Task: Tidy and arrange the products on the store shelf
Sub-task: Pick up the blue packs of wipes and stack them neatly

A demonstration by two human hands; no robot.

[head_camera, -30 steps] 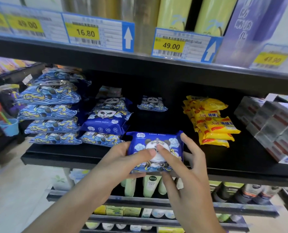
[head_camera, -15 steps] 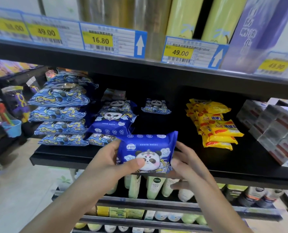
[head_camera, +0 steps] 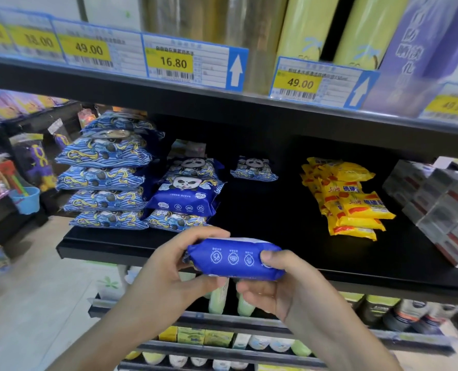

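Note:
A blue panda wipes pack hangs flat in front of the black shelf's front edge, its long side with three white icons facing me. My left hand grips its left end, thumb on top and fingers below. My right hand holds its right end the same way. On the shelf behind stands a stack of like panda packs, with a taller pile of blue wave-pattern packs to its left. A single small panda pack lies far back.
Yellow soap packets are stacked right of the bare shelf middle, and grey-white boxes fill the right end. Price tags line the upper shelf edge. Bottles and tubes stand on the shelves below. An aisle floor lies at the left.
The pack has been turned from showing its panda face to lying flat with its side toward me. Both hands shifted to its ends, and the view moved closer to the shelf.

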